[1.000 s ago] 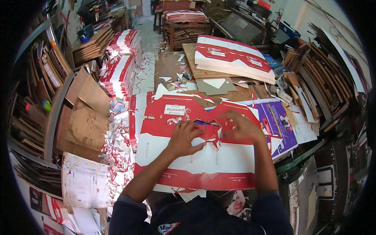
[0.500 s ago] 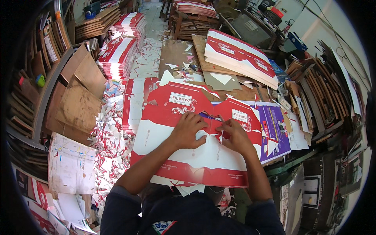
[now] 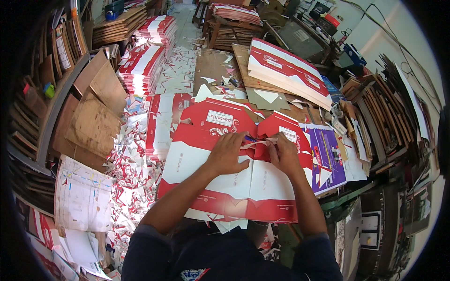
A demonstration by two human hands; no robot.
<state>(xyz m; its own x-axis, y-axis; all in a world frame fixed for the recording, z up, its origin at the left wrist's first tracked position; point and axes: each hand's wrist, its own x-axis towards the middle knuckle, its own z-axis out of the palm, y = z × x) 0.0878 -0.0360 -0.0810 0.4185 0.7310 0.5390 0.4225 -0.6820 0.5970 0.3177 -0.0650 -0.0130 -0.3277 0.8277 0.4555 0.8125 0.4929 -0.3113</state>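
Note:
A flat red and white die-cut carton sheet (image 3: pixel 220 180) lies on top of a pile in front of me. My left hand (image 3: pixel 228 153) presses flat on its middle, fingers spread. My right hand (image 3: pixel 282 154) pinches a thin white waste strip (image 3: pixel 255 143) at a cut-out between two red flaps of the sheet. The two hands are close together, almost touching. A purple printed sheet (image 3: pixel 326 157) lies just to the right of the carton sheet.
Red and white sheet stacks stand at upper left (image 3: pixel 143 65) and upper right (image 3: pixel 288 70). Brown cardboard pieces (image 3: pixel 96 114) lean at left. Paper scraps (image 3: pixel 129 187) litter the floor. Wooden boards (image 3: pixel 375 117) and shelves (image 3: pixel 33 122) crowd both sides.
My view has tilted and moved nearer to the sheet. My right hand has slid left to the cut-out next to my left hand and taken hold of the white strip.

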